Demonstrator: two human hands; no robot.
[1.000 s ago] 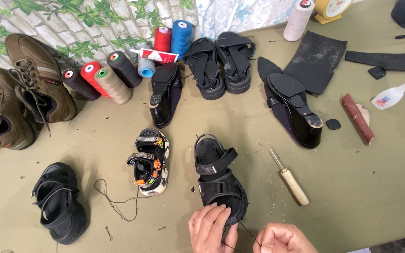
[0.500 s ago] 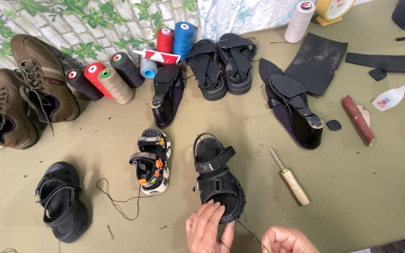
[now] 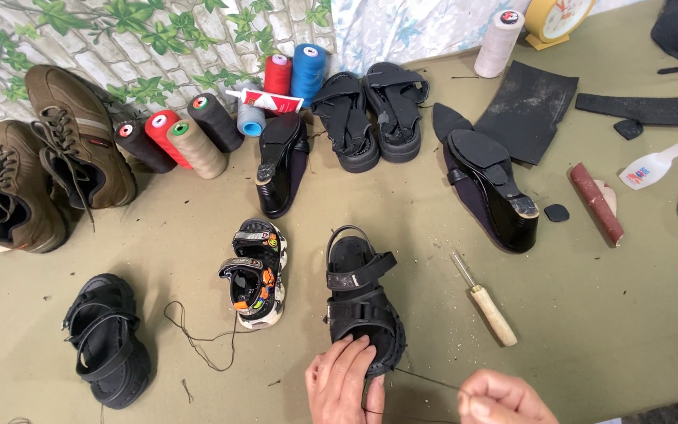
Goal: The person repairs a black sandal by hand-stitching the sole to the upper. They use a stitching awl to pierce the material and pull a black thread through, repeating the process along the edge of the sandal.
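Black rubber-soled sandal (image 3: 361,302) lies toe-down at the lower centre of the frame on the olive worktop (image 3: 590,314), its heel strap toward the top. The left hand (image 3: 344,385) presses flat on the toe end, fingers laid over the front of the upper, steadying rather than lifting it. The right hand (image 3: 504,399), at the lower right edge, has its grip pinched shut on a dark thread (image 3: 425,379) that runs taut from the toe edge of the sandal; whether a needle sits in that pinch cannot be told. In my judgement the step in hand is hand-stitching the sole edge, with a stitch being drawn tight. The next move calls for an even pull and a firm hold on the toe. A wooden-handled awl (image 3: 486,302) lies just right of the sandal, untouched; a small multicoloured sandal (image 3: 255,272) lies just left.
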